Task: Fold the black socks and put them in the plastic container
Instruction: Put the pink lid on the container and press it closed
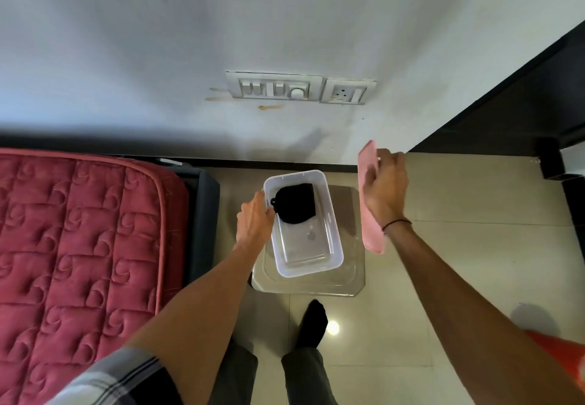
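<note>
The folded bundle of black socks (pixel 296 203) already lies inside the clear rectangular plastic container (pixel 336 240), at its far end. The left hand (pixel 253 219) grips the container's left rim; the right hand (pixel 384 183) clasps a flat pink lid (pixel 372 233) beside it. Likely only closing remains.

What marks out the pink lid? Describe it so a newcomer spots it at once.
Start at the clear plastic container on the small stool by the wall, with the folded black socks inside. Just right of it, the right hand holds the pink lid upright in the air. It is the only flat pink slab off the floor.
</note>
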